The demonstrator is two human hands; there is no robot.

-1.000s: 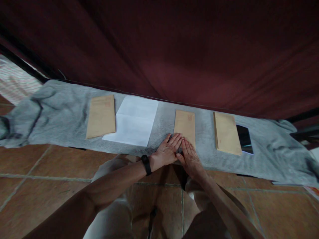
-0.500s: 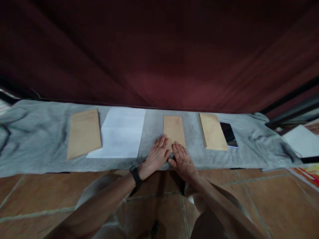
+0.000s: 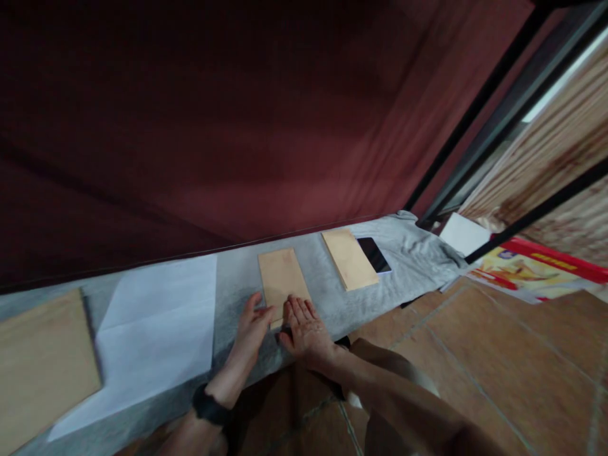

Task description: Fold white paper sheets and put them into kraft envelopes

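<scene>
Left hand [image 3: 252,330], thumb and fingers parted, is touching the brown envelope [image 3: 284,275] near-left | right hand [image 3: 308,332] is lying flat, near-right | envelope is sitting between white paper [image 3: 161,323], left, and envelope stack [image 3: 350,259], right

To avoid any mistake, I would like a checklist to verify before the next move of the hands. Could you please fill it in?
1. Middle envelope lies on the grey cloth: ok.
2. Right hand lies over its near right corner: ok.
3. Left hand grips it firmly: cannot tell; it is at the near left edge.
4. Middle envelope is apart from the envelope stack: ok, cloth shows between.
5. White sheet is fully uncovered: not ok, the left envelope overlaps it.
</scene>
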